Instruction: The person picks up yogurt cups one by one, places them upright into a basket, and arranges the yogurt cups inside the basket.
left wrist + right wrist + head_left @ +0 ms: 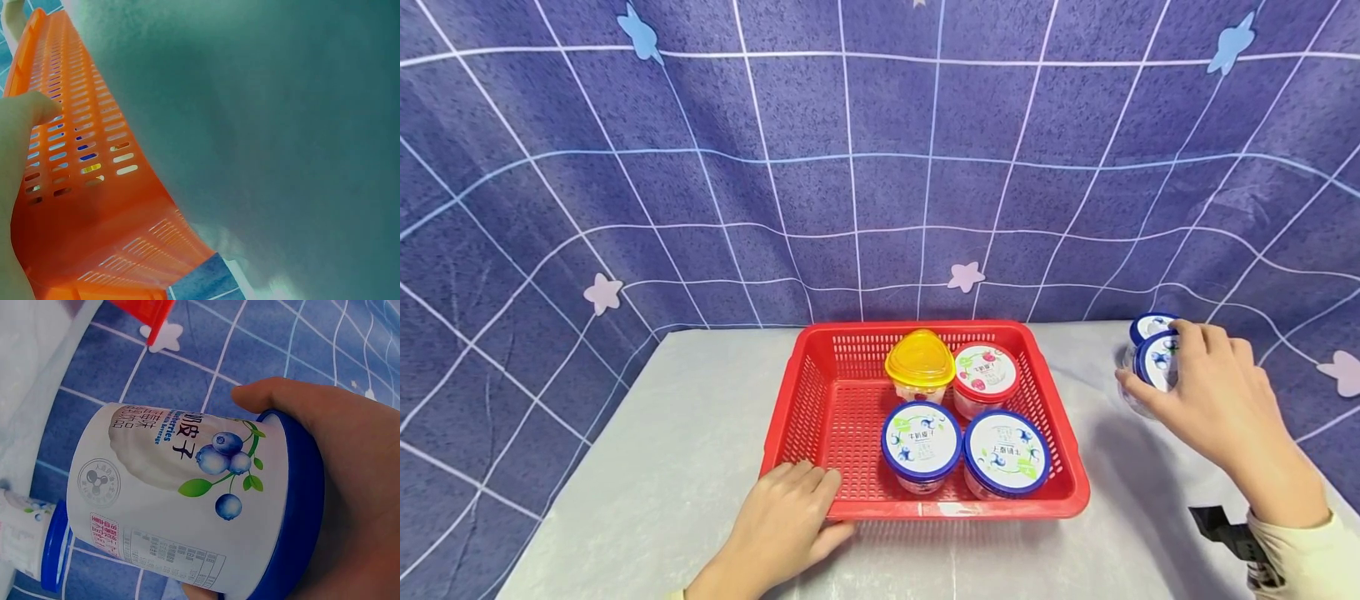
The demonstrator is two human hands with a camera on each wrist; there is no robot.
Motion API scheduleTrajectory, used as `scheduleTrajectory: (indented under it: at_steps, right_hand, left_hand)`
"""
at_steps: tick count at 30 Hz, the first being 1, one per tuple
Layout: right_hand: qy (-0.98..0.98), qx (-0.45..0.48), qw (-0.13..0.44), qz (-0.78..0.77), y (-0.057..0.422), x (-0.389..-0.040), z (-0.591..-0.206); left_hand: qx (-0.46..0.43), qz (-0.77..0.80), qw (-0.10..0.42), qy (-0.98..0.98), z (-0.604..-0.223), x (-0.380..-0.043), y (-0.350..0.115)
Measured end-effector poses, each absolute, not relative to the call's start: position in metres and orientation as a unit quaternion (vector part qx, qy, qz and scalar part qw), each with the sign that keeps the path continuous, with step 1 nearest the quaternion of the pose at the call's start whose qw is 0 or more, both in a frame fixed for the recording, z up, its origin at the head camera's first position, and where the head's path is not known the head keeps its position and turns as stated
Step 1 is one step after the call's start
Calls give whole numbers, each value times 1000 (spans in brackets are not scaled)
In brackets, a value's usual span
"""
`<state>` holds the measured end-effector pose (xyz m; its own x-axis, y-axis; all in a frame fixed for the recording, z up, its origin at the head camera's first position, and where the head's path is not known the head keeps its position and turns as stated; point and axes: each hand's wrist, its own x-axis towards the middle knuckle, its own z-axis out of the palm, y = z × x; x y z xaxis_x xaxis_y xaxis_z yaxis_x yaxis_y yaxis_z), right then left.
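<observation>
My right hand [1221, 396] grips a blue-lidded yogurt cup [181, 487] round its lid, and blueberries are printed on its white side. Behind it stands a second blue-lidded cup [1142, 325], seen lying lower left in the right wrist view as another cup [28, 534]. My left hand [790, 521] holds the front left rim of a red plastic basket [928, 508], thumb outside the wall, fingers over the edge. Inside the basket are two blue-lidded cups [921, 442] in front, with a yellow-lidded cup [920, 362] and a red-lidded cup [987, 375] behind them.
The basket sits on a grey-white tabletop [677, 467]. A purple-blue cloth [880, 192] with a grid and stars hangs behind and around the table. A black strap [1228, 533] is at my right wrist.
</observation>
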<state>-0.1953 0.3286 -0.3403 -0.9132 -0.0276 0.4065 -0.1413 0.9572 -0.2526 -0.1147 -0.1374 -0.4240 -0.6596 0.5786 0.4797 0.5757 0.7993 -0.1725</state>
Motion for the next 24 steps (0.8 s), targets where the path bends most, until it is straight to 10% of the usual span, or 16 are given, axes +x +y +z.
scheduleTrajectory:
  at_steps: [24]
  right_hand:
    - [-939, 118, 285, 154, 294, -171, -324]
  left_hand:
    - [-324, -4, 276, -905, -426, -117, -138]
